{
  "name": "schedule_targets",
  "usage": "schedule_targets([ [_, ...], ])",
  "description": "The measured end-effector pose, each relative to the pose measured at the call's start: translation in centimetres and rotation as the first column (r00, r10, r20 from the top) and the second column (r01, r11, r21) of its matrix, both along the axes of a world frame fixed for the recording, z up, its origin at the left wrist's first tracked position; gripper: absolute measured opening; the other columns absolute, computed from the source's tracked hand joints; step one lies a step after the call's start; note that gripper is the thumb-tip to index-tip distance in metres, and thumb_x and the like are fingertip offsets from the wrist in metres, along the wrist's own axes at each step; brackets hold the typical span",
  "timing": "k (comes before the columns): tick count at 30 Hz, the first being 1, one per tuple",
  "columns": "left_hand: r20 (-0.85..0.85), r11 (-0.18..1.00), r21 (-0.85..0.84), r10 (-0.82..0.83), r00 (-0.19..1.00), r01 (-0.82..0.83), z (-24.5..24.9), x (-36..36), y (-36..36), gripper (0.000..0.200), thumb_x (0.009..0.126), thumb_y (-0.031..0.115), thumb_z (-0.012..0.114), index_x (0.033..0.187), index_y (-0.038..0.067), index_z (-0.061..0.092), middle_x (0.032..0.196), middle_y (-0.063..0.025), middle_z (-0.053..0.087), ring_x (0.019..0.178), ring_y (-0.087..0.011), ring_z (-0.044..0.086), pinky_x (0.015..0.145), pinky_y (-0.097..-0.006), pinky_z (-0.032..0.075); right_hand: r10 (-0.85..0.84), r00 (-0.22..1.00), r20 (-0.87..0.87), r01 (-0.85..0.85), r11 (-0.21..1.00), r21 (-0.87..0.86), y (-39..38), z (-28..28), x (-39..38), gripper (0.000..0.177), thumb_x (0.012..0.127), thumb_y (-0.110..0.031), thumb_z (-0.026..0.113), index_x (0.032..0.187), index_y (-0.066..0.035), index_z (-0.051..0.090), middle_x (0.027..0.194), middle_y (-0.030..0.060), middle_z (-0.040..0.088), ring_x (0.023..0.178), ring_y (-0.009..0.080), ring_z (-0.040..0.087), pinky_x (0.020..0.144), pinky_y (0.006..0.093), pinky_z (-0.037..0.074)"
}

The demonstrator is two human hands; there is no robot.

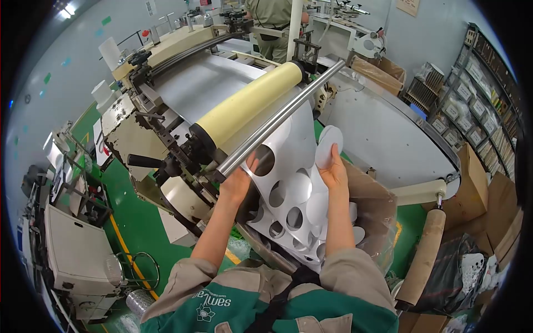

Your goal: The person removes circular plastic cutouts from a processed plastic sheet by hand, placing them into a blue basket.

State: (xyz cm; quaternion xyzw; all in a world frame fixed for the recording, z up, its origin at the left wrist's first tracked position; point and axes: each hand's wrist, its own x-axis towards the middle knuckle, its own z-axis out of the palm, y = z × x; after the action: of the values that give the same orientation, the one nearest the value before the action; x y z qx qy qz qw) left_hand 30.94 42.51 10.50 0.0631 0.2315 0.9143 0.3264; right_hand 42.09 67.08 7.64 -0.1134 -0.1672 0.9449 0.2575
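A white sheet (285,169) with rows of round cut-outs hangs from the machine beneath a steel bar (283,117) and a yellow roller (250,102). My left hand (236,186) is at the sheet's left edge, just under the bar. Its fingers are stretched upward and partly hidden. Pinched in my right hand (335,171) are white round discs (330,145), held upright to the right of the sheet; their number cannot be made out. Below, more loose discs (317,208) lie against the sheet's lower part, inside a plastic-lined box (373,213).
A black lever handle (145,161) juts out left of the roller. On the right are a wrapped roll (425,252), cardboard boxes (502,208) and a shelf rack (472,83). A co-worker (272,28) stands behind the machine. A white cabinet (78,244) is at left.
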Motion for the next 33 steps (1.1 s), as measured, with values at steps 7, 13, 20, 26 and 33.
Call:
schedule_targets([
  [7, -0.147, 0.995, -0.07, 0.06, 0.987, -0.071, -0.7, 0.1, 1.2, 0.037, 0.094, 0.024, 0.038, 0.124, 0.002, 0.039, 0.125, -0.0117, 0.045, 0.118, -0.0238, 0.041, 0.101, -0.0416, 0.032, 0.129, 0.983, 0.128, -0.176, 0.86, 0.48, -4.7, 3.9, -1.4, 0.039, 0.081, -0.012, 0.062, 0.114, 0.004, 0.048, 0.105, 0.0084, 0.057, 0.093, 0.0162, 0.056, 0.081, 0.0304, 0.046],
  [13, -0.135, 0.978, -0.134, 0.14, 0.981, -0.158, -1.5, 0.8, 1.5, 0.028, 0.093, 0.015, 0.041, 0.118, 0.003, 0.047, 0.12, -0.0077, 0.05, 0.112, -0.0179, 0.046, 0.094, -0.0337, 0.038, 0.025, 0.92, 0.392, -0.369, 0.396, 0.841, -7.3, 5.0, -4.7, 0.049, 0.073, -0.023, 0.071, 0.111, 0.003, 0.052, 0.096, 0.0068, 0.059, 0.085, 0.016, 0.055, 0.076, 0.0275, 0.044],
  [20, 0.021, 0.99, -0.132, 0.046, 0.999, -0.042, -1.6, 1.1, 0.2, 0.044, 0.094, 0.03, 0.036, 0.122, -0.003, 0.04, 0.129, -0.0134, 0.042, 0.12, -0.0267, 0.04, 0.101, -0.0407, 0.032, -0.042, 0.981, 0.189, -0.08, 0.802, 0.593, -5.8, 1.4, -3.4, 0.04, 0.075, -0.008, 0.068, 0.111, 0.003, 0.052, 0.101, 0.0093, 0.06, 0.09, 0.0165, 0.058, 0.079, 0.0298, 0.046],
  [26, -0.197, 0.982, -0.054, 0.168, 0.966, -0.182, -2.0, -0.8, 0.5, 0.041, 0.094, 0.03, 0.035, 0.125, 0.004, 0.039, 0.129, -0.0108, 0.042, 0.121, -0.0264, 0.038, 0.103, -0.043, 0.03, -0.15, 0.988, 0.033, 0.116, 0.872, 0.475, -2.6, 4.3, -1.4, 0.042, 0.079, -0.006, 0.062, 0.117, 0.001, 0.046, 0.109, 0.009, 0.055, 0.099, 0.0198, 0.054, 0.086, 0.0321, 0.044],
  [33, -0.135, 0.999, 0.017, -0.038, 0.99, 0.041, -2.2, -0.5, 0.6, 0.041, 0.092, 0.029, 0.039, 0.127, 0.007, 0.038, 0.13, -0.0074, 0.043, 0.12, -0.0235, 0.039, 0.1, -0.0466, 0.031, 0.167, 0.968, 0.187, -0.25, 0.683, 0.686, -6.5, 6.5, -5.6, 0.047, 0.072, -0.012, 0.07, 0.112, 0.006, 0.051, 0.102, 0.0111, 0.059, 0.09, 0.017, 0.057, 0.078, 0.0278, 0.045],
])
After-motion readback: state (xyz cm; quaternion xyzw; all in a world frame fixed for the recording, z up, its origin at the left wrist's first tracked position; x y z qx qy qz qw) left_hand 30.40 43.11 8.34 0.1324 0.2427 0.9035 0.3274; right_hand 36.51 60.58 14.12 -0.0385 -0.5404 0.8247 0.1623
